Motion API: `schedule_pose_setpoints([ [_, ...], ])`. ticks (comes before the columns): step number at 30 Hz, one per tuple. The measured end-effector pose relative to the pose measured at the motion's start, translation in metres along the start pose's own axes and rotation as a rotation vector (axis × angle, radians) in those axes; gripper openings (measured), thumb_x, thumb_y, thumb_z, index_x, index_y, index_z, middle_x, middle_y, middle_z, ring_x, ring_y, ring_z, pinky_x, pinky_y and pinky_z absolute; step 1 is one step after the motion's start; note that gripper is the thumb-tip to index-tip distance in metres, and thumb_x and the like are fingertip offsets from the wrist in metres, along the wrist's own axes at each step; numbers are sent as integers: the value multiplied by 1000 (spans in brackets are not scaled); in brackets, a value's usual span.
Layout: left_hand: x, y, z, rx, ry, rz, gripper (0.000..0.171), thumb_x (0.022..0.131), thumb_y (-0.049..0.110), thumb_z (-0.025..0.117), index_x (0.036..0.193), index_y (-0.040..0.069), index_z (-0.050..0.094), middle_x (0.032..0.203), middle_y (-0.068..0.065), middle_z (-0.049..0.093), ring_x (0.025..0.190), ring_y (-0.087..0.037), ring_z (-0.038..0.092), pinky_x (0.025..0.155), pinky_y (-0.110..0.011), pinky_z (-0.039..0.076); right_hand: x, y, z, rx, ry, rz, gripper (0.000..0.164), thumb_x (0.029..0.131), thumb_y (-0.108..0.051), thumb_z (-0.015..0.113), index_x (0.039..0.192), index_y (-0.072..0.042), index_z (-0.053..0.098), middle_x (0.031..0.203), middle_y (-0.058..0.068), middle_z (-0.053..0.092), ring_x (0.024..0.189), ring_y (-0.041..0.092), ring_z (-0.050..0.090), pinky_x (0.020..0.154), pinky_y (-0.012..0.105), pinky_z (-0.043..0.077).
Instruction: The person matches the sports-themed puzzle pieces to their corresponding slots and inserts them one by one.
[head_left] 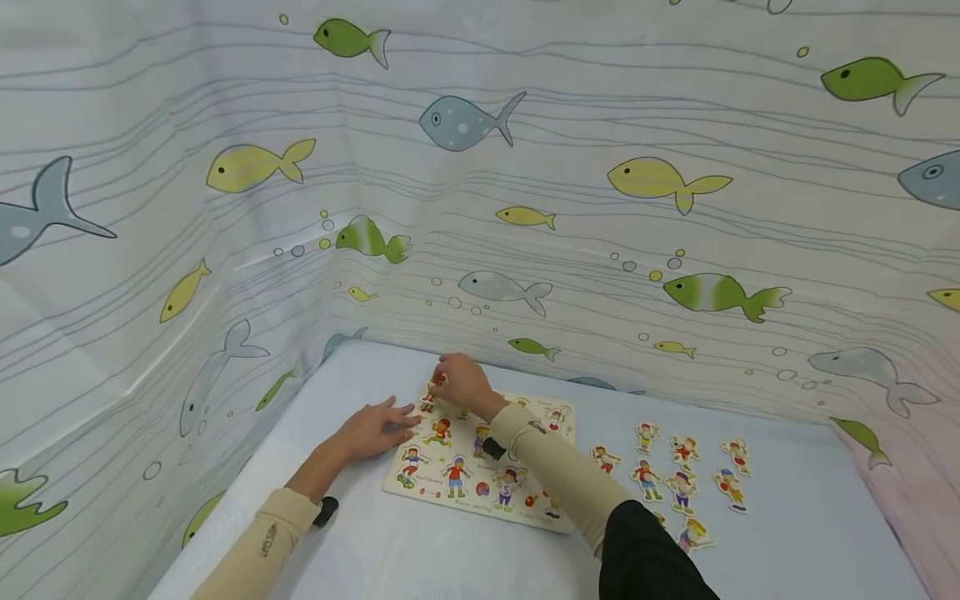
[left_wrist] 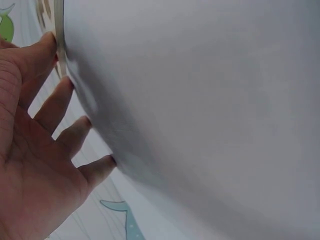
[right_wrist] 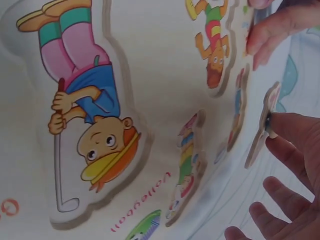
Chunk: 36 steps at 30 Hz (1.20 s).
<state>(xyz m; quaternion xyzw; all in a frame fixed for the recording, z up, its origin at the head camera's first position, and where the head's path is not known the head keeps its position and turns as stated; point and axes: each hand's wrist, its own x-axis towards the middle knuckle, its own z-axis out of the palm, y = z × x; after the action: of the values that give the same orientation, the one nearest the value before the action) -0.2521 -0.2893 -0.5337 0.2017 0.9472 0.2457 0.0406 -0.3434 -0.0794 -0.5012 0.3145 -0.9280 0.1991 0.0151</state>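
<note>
A wooden puzzle board [head_left: 433, 457] printed with sporty cartoon children lies on the table. My left hand [head_left: 378, 429] has its fingers spread at the board's left edge; in the left wrist view the thumb and fingertips [left_wrist: 64, 82] touch along that edge. Over the far left corner, my right hand [head_left: 467, 385] pinches a small cartoon-figure puzzle piece [right_wrist: 257, 142] between thumb and finger. That piece stands tilted, its printed face partly turned away. In the right wrist view a golfer figure [right_wrist: 102, 95] and other figures sit in the board's recesses. My right forearm covers part of the board.
Several loose cartoon-figure puzzle pieces [head_left: 682, 492] lie on the white tabletop [head_left: 795, 533] to the right of the board. A fish-patterned curtain [head_left: 570, 250] hangs along the table's back and left sides. Pink cloth [head_left: 930, 467] hangs at the far right.
</note>
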Motion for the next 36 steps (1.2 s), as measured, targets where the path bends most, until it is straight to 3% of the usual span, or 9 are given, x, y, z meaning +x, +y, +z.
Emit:
schedule_pose_setpoints([
  [7, -1, 0, 1, -12, 10, -3, 34, 94, 30, 67, 126, 16, 69, 140, -10, 55, 135, -52, 35, 100, -78, 22, 1, 4, 7, -27, -10, 21, 14, 90, -30, 74, 93, -17, 76, 106, -3, 64, 104, 19, 60, 82, 35, 54],
  [12, -1, -1, -1, -9, 16, -6, 34, 94, 29, 67, 125, 16, 70, 140, -10, 55, 135, -52, 35, 100, -79, 22, 3, 4, 11, -57, -10, 8, 14, 89, -32, 73, 91, -19, 76, 112, -2, 66, 104, 21, 63, 81, 36, 55],
  [21, -1, -1, 0, -11, 14, 14, 34, 94, 29, 67, 125, 15, 70, 139, -11, 56, 133, -53, 36, 98, -80, 22, 4, 3, 23, -84, -2, 0, 14, 90, -33, 72, 93, -20, 76, 108, -3, 65, 102, 19, 62, 79, 36, 56],
  [26, -2, -2, 1, 9, 18, 7, 34, 94, 30, 67, 125, 16, 70, 139, -10, 56, 133, -52, 37, 98, -80, 23, 4, 3, 26, -75, 37, -22, 12, 89, -31, 73, 90, -20, 76, 95, -5, 63, 91, 17, 62, 72, 36, 55],
  [33, -1, -1, 1, -10, 16, 18, 35, 94, 29, 67, 126, 15, 69, 139, -11, 56, 133, -54, 37, 96, -81, 22, 5, 0, 26, -53, -16, -9, 14, 91, -31, 72, 96, -19, 76, 112, -2, 65, 109, 21, 60, 85, 43, 54],
  [36, -1, -1, 1, -3, 18, 15, 35, 95, 29, 67, 126, 15, 69, 139, -11, 55, 133, -53, 37, 97, -81, 22, 6, 0, 25, -74, -28, 5, 14, 91, -33, 71, 95, -21, 76, 110, -3, 65, 109, 21, 60, 86, 44, 53],
])
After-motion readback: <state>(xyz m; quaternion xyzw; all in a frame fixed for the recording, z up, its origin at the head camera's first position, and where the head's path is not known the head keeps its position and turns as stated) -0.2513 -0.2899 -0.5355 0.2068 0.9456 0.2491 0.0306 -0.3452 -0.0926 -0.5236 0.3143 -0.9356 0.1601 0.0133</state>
